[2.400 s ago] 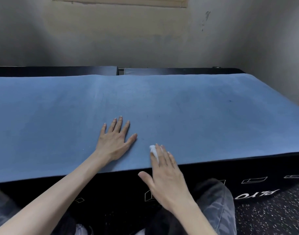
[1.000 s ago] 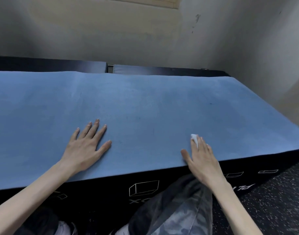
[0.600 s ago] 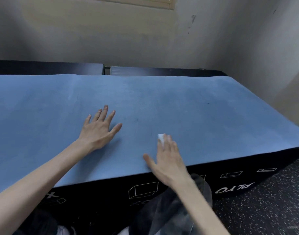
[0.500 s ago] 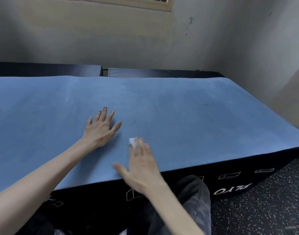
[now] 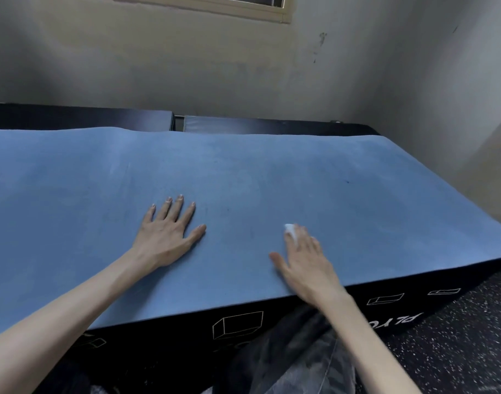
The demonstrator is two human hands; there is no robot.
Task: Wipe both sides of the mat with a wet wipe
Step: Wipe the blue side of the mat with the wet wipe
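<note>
A blue mat [image 5: 272, 172] lies flat across the top of a long black box [image 5: 272, 317], covering it from the near edge almost to the far edge; a thin strip of the black top shows beyond the mat at twelve o'clock, against a pale wall [image 5: 186, 66]. The left hand [image 5: 168, 234] rests palm down on the mat a little to the nine o'clock side of centre; its fingers are spread wide and point toward twelve o'clock, the thumb out toward three o'clock; it holds nothing. The right hand [image 5: 306, 263] lies palm down near the mat's front edge, toward four o'clock from the left hand and well apart from it; its fingers are flat and close together, pressing a small white wipe [image 5: 290, 229] against the mat; only a bit of the wipe peeks out past the fingertips at twelve o'clock, the rest being hidden under the hand, and the hand itself is somewhat blurred. The box's front face carries white outline drawings of boxes and some lettering seen upside down; at six o'clock grey trousers [image 5: 300, 365] show below the box edge; at four o'clock lies a dark speckled floor [image 5: 456, 351].
</note>
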